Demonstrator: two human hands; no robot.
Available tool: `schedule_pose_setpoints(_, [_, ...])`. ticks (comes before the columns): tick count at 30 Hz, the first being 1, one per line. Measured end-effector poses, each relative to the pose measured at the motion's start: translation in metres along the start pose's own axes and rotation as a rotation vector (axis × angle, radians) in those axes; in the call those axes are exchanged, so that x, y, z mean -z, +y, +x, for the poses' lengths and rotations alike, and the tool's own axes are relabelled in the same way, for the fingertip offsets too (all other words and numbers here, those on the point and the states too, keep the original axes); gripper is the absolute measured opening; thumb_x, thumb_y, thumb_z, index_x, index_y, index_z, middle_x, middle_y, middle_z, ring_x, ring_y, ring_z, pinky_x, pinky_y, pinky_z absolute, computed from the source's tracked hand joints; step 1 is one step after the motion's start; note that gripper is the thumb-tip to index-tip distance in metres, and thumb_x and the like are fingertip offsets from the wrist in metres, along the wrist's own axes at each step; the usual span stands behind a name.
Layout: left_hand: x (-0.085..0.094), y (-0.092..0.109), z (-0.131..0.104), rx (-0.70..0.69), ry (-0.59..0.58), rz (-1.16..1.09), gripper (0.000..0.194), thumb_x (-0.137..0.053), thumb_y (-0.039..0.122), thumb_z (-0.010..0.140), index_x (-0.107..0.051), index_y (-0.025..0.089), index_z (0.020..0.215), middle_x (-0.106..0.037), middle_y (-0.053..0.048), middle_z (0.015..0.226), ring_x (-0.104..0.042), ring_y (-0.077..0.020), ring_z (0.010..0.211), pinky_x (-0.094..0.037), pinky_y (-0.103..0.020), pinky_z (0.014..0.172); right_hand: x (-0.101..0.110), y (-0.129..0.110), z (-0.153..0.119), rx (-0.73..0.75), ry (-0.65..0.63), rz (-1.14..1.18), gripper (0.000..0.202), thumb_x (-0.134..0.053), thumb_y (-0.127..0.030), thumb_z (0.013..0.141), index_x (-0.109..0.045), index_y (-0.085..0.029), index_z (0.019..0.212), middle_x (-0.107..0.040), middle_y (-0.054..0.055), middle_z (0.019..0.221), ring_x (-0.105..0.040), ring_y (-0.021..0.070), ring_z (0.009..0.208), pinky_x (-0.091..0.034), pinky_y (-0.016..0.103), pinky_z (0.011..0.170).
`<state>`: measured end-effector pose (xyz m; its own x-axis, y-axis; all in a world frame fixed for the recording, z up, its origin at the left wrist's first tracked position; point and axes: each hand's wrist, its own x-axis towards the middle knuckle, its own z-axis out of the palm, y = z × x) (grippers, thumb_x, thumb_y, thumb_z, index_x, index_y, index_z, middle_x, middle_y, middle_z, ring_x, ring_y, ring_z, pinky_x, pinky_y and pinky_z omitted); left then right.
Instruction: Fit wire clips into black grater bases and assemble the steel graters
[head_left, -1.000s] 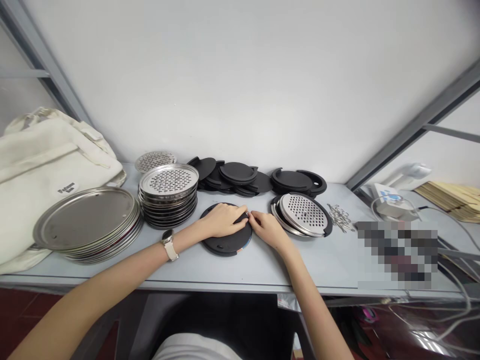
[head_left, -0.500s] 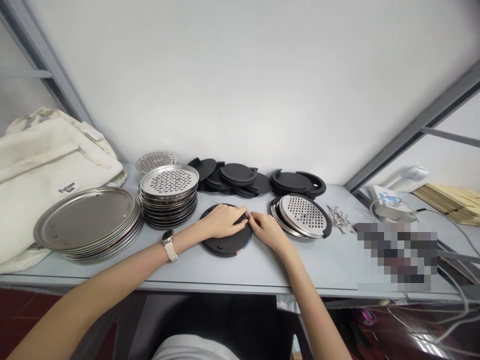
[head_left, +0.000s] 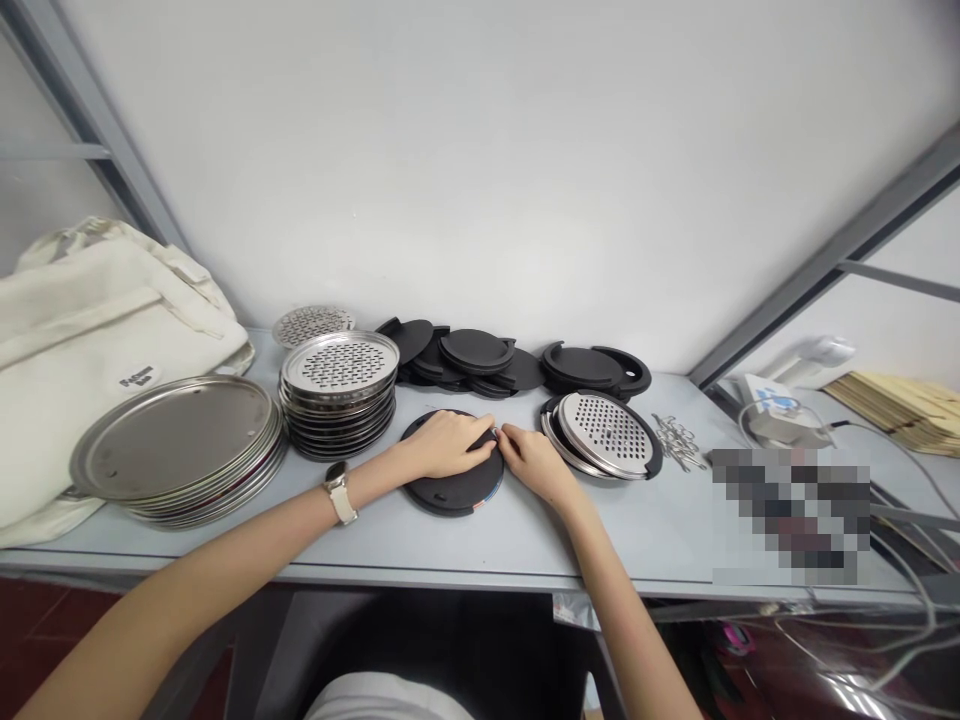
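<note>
A black round disc (head_left: 450, 495) lies on the table in front of me, with a strip of coloured print at its lower right edge. My left hand (head_left: 450, 443) rests over its top, its fingers reaching to the disc's right edge. At that edge my right hand (head_left: 530, 460) is closed, thumb and index finger pinched together near a tiny shiny piece, too small to name. The fingertips of both hands nearly meet there. Just right of my right hand sits a perforated metal disc (head_left: 609, 434) on a black-rimmed stack.
Metal plates (head_left: 180, 435) and a white bag (head_left: 90, 330) are at the left. Perforated discs (head_left: 341, 364) are piled nearer the middle. Black discs (head_left: 478, 348) lie along the wall. Metal hooks (head_left: 679, 440), a white device (head_left: 780, 405) and a blurred patch are at the right.
</note>
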<state>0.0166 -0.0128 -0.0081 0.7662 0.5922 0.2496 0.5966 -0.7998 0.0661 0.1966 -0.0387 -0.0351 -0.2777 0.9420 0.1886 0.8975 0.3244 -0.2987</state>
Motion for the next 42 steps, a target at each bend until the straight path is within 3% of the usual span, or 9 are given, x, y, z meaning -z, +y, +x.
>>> schedule_pose_setpoints(28, [-0.0004, -0.0003, -0.0002, 0.02, -0.001, -0.005, 0.027, -0.032, 0.038, 0.091, -0.048, 0.017, 0.095, -0.063, -0.005, 0.075, -0.062, -0.022, 0.067, -0.04, -0.029, 0.058, 0.0033, 0.0018, -0.0013, 0.034, 0.006, 0.016, 0.03, -0.03, -0.025, 0.095, -0.052, -0.019, 0.077, -0.064, 0.004, 0.068, -0.059, 0.0143, 0.061, -0.028, 0.023, 0.056])
schedule_pose_setpoints(35, [-0.0007, 0.0006, -0.0005, 0.066, -0.014, -0.039, 0.042, -0.032, 0.041, 0.09, -0.039, 0.014, 0.121, -0.064, -0.007, 0.075, -0.063, -0.0249, 0.071, -0.042, -0.031, 0.062, 0.003, -0.0032, -0.0004, -0.003, -0.009, -0.037, 0.03, -0.031, -0.027, 0.094, -0.054, -0.018, 0.077, -0.064, 0.005, 0.065, -0.058, 0.0146, 0.057, -0.027, 0.023, 0.054])
schedule_pose_setpoints(42, [0.0025, -0.0016, -0.0015, 0.084, -0.026, -0.095, 0.039, -0.024, 0.029, 0.092, -0.032, 0.012, 0.126, -0.06, -0.004, 0.068, -0.06, -0.0229, 0.064, -0.041, -0.031, 0.063, 0.0032, -0.0022, -0.0016, 0.01, 0.021, 0.002, 0.032, -0.028, -0.028, 0.095, -0.053, -0.019, 0.076, -0.062, 0.004, 0.063, -0.057, 0.0146, 0.057, -0.027, 0.024, 0.054])
